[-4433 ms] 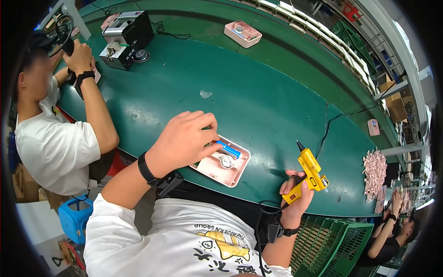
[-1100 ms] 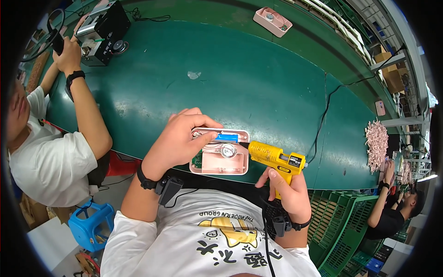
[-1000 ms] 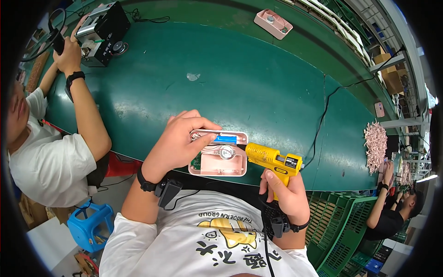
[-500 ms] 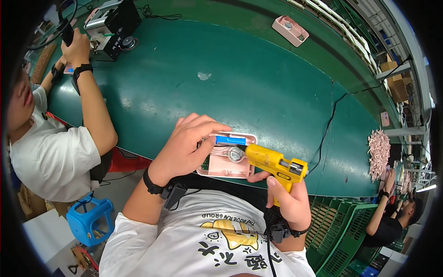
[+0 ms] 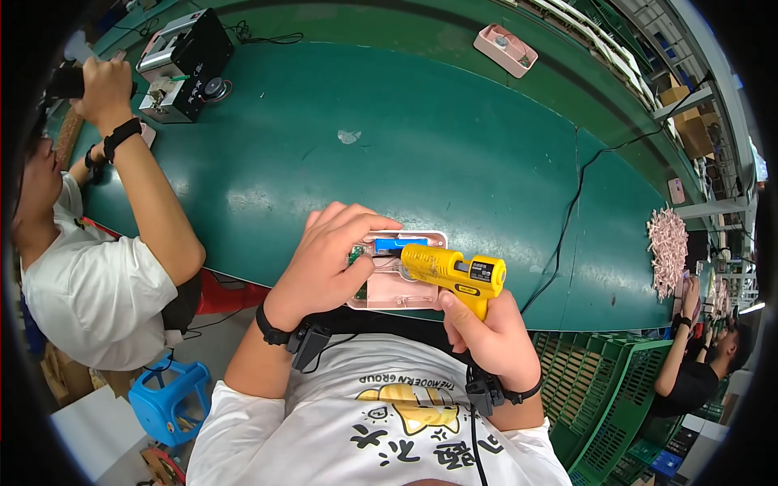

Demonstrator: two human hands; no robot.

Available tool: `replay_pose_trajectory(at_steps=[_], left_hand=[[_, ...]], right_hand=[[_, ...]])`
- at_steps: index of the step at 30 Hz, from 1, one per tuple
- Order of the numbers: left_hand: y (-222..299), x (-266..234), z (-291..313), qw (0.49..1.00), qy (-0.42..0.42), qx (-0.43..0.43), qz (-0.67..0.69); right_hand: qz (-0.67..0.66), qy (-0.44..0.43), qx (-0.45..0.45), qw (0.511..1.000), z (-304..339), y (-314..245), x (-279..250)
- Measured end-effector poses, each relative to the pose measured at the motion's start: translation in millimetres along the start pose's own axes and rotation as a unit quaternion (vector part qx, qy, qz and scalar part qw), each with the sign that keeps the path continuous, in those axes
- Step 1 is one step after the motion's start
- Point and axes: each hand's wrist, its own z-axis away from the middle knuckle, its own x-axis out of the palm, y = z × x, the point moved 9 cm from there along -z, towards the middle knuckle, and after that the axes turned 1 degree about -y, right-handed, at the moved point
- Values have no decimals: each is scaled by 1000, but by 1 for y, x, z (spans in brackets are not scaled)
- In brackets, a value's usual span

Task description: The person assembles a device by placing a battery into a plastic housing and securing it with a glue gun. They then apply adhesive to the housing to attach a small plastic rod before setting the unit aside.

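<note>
A pink plastic housing point(image 5: 391, 296) lies open side up at the near edge of the green table. Inside it are a blue battery cell point(image 5: 399, 243), thin wires and a green circuit board point(image 5: 356, 263). My left hand point(image 5: 326, 257) grips the housing at its left end, fingers over the far rim and thumb inside. In my right hand point(image 5: 486, 334) is a yellow hot glue gun point(image 5: 454, 274), held by its handle. The gun's front end reaches over the middle of the housing, below the battery, and covers most of the round part there. Its nozzle tip is hard to make out.
Another pink housing point(image 5: 505, 50) sits at the far side. Several small pink parts are piled point(image 5: 668, 251) at the right, past a black cable point(image 5: 577, 194). A co-worker point(image 5: 97, 267) works at the left near a black machine point(image 5: 185, 66). Green crates point(image 5: 604, 397) stand at lower right.
The glue gun has moved left, further over the housing, with my right hand. My left thumb has shifted down off the battery's end. At the left, the co-worker's raised hand has moved a little.
</note>
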Motion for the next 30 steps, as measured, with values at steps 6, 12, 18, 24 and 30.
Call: replay_pose_trajectory(at_steps=[6, 12, 18, 24, 30], left_hand=[[4, -5, 2, 998, 66, 17, -3], [5, -15, 6, 997, 64, -29, -16], [-13, -26, -38, 994, -86, -12, 67], [-71, -57, -144, 980, 47, -156, 118], [-84, -44, -180, 981, 194, -29, 9]], right_hand=[[-8, 21, -52, 998, -15, -18, 10], [-100, -18, -78, 992, -3, -15, -8], [-287, 139, -218, 922, 0, 43, -96], [-317, 197, -297, 879, 6, 56, -109], [-282, 175, -281, 901, -3, 55, -110]])
